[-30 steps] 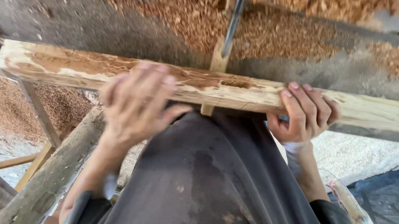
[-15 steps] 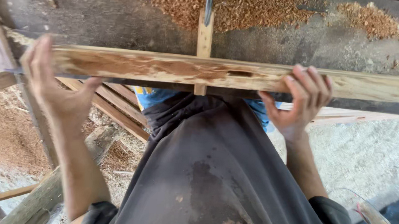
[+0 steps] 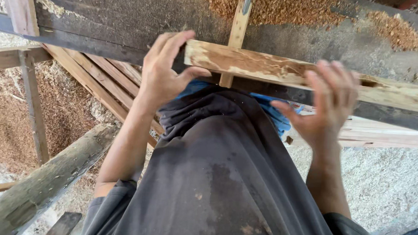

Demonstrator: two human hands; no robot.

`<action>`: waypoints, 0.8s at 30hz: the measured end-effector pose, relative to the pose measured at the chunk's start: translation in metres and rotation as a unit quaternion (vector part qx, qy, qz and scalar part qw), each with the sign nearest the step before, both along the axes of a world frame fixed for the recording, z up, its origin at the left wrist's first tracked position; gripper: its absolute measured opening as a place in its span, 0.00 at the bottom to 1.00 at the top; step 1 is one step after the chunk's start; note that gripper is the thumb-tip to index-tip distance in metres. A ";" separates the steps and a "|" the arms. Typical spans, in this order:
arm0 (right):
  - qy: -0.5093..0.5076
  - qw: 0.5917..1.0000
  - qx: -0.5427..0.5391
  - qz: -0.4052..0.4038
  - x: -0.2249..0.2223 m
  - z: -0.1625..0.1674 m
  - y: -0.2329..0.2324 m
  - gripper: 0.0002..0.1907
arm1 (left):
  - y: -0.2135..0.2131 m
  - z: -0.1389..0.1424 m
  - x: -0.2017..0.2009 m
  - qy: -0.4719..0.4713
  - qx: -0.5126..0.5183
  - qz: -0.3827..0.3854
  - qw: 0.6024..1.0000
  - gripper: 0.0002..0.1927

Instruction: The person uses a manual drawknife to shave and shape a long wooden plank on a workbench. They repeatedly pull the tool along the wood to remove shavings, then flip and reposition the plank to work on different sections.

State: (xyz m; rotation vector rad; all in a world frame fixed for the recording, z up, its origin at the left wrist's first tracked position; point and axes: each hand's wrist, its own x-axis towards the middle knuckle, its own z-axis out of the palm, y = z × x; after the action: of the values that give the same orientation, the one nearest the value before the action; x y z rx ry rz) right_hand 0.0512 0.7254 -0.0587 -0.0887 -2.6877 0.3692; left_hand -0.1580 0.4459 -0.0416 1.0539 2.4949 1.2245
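A rough pale wooden plank (image 3: pixel 260 65) with brown streaks lies crosswise on the near edge of a dark workbench (image 3: pixel 118 15). My left hand (image 3: pixel 166 69) grips the plank's left end, fingers over the top and thumb underneath. My right hand (image 3: pixel 325 107) is blurred, its fingers spread and its palm against the plank's near face, further right. A narrow wooden strip (image 3: pixel 237 27) runs away across the bench behind the plank. My dark shirt fills the lower middle of the view.
Sawdust (image 3: pixel 283 6) is heaped on the bench's far side. Below left are slanted boards (image 3: pixel 100 77), an upright post (image 3: pixel 33 106) and a thick log (image 3: pixel 45 180). Pale boards (image 3: pixel 386 138) lie under the bench at right, over sawdust-covered ground.
The plank has shifted to the right along the bench. My left hand came in from far left and closed on its left end. My right hand's fingers have opened against the plank.
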 end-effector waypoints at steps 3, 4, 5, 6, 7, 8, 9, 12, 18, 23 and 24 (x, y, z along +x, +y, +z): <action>-0.050 0.998 0.007 0.038 -0.028 0.003 -0.024 0.41 | 0.007 -0.002 0.000 -0.045 0.010 0.003 0.999 0.37; -0.052 0.998 0.009 0.026 -0.034 0.003 -0.028 0.39 | 0.008 -0.003 -0.001 -0.053 0.014 0.006 0.998 0.37; -0.057 0.998 0.011 0.014 -0.039 0.004 -0.031 0.36 | 0.010 -0.004 -0.002 -0.063 0.016 0.009 0.998 0.37; -0.062 0.998 0.011 0.003 -0.043 0.005 -0.031 0.34 | 0.011 -0.006 -0.003 -0.051 0.017 0.011 0.999 0.38; -0.064 0.998 0.006 0.000 -0.048 0.005 -0.030 0.31 | 0.013 -0.007 -0.005 -0.039 0.015 0.014 0.999 0.39; -0.067 0.998 -0.001 -0.002 -0.052 0.005 -0.028 0.29 | 0.014 -0.008 -0.007 -0.028 0.013 0.019 0.999 0.40; -0.069 0.998 -0.007 -0.003 -0.057 0.004 -0.025 0.27 | 0.016 -0.009 -0.009 0.008 0.006 -0.003 1.000 0.42; -0.086 0.996 -0.031 0.007 -0.070 -0.001 -0.014 0.28 | 0.019 -0.013 -0.018 0.079 -0.024 -0.062 0.995 0.43; -0.137 0.990 -0.029 0.001 -0.086 -0.016 0.002 0.21 | 0.031 -0.025 -0.037 0.081 -0.112 -0.104 0.985 0.40; -0.156 0.988 -0.018 0.000 -0.095 -0.025 0.011 0.20 | 0.048 -0.039 -0.048 0.048 -0.088 -0.123 0.987 0.34; -0.158 0.987 -0.012 0.001 -0.097 -0.026 0.013 0.19 | 0.052 -0.041 -0.050 0.055 -0.095 -0.119 0.987 0.33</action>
State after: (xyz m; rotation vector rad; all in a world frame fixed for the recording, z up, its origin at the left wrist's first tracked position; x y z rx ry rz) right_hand -0.0454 0.7384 -0.0848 -0.1637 -2.9966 0.4202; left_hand -0.2078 0.4976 -0.0830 1.3517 2.4162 0.8650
